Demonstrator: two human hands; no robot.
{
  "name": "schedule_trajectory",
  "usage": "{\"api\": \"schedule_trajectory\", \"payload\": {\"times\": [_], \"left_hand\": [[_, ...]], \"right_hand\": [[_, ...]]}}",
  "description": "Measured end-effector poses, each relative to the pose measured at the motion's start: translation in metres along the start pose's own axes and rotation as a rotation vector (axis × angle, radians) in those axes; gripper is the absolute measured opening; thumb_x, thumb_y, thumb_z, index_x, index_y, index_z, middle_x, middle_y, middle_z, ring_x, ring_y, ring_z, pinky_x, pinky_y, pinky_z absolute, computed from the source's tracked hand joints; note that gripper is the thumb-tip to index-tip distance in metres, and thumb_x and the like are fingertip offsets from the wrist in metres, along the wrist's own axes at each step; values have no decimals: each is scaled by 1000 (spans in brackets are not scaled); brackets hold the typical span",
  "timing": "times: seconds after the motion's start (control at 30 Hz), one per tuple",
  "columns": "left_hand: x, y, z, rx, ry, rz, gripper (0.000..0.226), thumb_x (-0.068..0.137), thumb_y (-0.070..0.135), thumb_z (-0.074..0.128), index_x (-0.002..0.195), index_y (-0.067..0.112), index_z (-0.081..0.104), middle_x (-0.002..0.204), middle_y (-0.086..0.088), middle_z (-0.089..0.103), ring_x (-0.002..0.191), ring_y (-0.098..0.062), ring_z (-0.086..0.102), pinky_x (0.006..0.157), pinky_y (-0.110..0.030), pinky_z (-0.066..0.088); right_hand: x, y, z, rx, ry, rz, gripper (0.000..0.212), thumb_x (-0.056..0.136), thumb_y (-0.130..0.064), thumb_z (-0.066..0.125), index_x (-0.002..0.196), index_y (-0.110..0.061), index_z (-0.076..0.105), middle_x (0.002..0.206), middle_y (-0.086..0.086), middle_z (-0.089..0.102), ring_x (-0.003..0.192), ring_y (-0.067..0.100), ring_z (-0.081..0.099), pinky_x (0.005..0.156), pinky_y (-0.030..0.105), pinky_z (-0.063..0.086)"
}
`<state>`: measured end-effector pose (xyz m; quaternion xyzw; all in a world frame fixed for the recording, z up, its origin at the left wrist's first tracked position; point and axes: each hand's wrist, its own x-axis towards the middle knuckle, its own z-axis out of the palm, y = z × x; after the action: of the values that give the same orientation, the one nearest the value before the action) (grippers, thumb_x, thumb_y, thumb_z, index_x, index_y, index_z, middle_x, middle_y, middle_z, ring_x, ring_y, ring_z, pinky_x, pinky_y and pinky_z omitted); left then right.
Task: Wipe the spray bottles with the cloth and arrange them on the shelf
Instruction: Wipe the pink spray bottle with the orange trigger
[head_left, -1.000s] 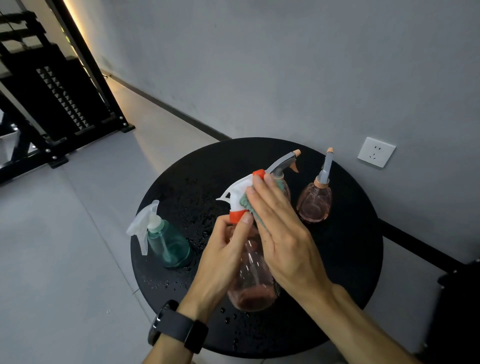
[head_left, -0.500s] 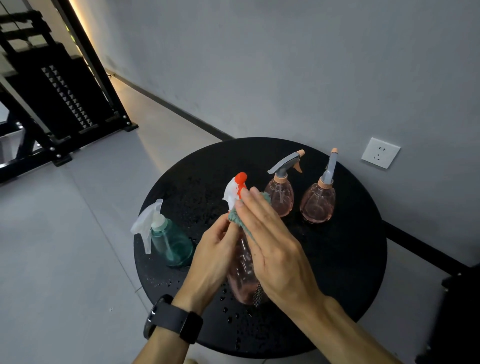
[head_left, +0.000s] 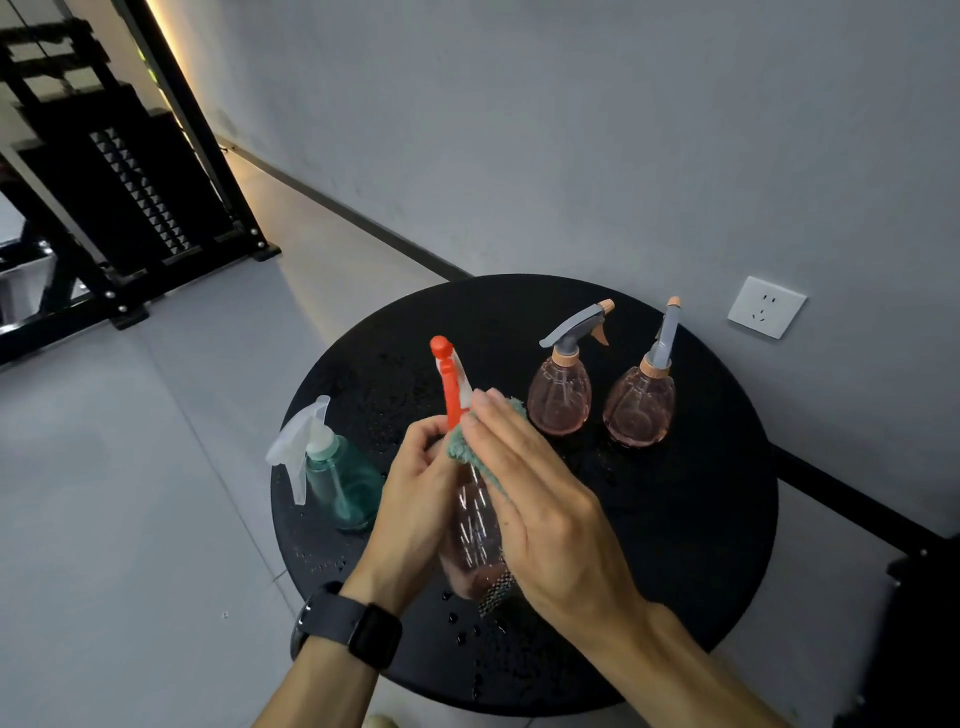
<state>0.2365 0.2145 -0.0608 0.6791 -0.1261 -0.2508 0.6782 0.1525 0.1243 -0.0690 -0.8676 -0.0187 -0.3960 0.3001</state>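
One pink bottle (head_left: 475, 525) is gripped by the left hand (head_left: 415, 499) and rubbed with the cloth (head_left: 467, 449) under the flat right hand (head_left: 540, 504); three bottles wait unwiped, none shelved

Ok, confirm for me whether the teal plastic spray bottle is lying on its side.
No: the teal plastic spray bottle stands upright on the round black table.

Bare forearms, no sleeves; black smartwatch (head_left: 358, 629) with dark band on left wrist.

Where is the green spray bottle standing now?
In the head view, the green spray bottle stands at the left edge of the round black table, just left of the left hand.
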Motion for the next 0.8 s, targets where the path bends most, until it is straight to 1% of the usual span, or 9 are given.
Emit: {"api": "schedule_trajectory", "payload": {"times": [0.13,0.23,0.33,0.4,0.47,0.57,0.67,0.73,0.8], "left_hand": [[2,4,1,-172,-94,-78,29,98,27,55,112,4,64,97,-11,73,87,-22,71,74,-31,59],[1,5,2,-278,-239,-120,38,98,30,55,120,0,62,114,-25,67,100,-35,66,89,-48,55],[-1,3,3,-352,-345,-170,39,93,29,54,115,-1,64,106,-25,66,90,-35,65,81,-46,54],[-4,1,6,-372,-418,-180,36,93,24,53,114,-4,64,105,-28,63,93,-38,62,85,-47,51],[-7,-1,8,-378,-447,-177,28,94,14,47,98,2,72,94,-23,67,87,-32,67,80,-41,53],[-8,-3,8,-448,-471,-172,33,93,8,43,82,7,75,81,-18,70,74,-26,69,68,-33,56],[-8,0,5,-514,-491,-162,17,81,16,62,84,5,74,80,-18,69,71,-28,70,65,-36,57],[-7,1,2,-553,-519,-155,23,70,22,79,82,4,74,78,-18,70,68,-28,71,63,-36,58],[-5,1,1,-564,-554,-139,32,64,28,85,82,4,75,79,-19,71,71,-29,72,66,-38,59]], "right_hand": [[7,4,-6,-9,99,71,38,98,-4,45,135,3,50,146,13,45,141,20,37,113,31,35],[14,9,-11,-2,117,133,39,98,-7,44,135,2,51,146,10,46,140,18,38,114,29,34],[20,10,-16,-6,67,119,39,98,-1,47,138,2,49,148,9,43,142,17,34,116,27,30],[22,8,-18,-15,16,69,42,96,6,49,138,2,47,149,10,41,144,18,31,116,27,29],[22,7,-18,-16,-33,32,43,96,7,48,139,2,46,150,12,42,145,19,29,116,29,29],[21,9,-18,-3,-85,4,45,95,11,49,139,2,46,150,11,41,146,20,27,117,30,29],[19,14,-21,26,-129,-20,45,95,10,51,139,2,46,150,10,41,145,19,28,116,32,31],[16,17,-22,35,-136,-32,42,96,6,51,137,2,48,149,9,42,144,18,30,115,34,33],[14,18,-23,37,-132,-44,40,96,4,51,136,2,50,148,8,44,144,18,32,114,34,34]]}}
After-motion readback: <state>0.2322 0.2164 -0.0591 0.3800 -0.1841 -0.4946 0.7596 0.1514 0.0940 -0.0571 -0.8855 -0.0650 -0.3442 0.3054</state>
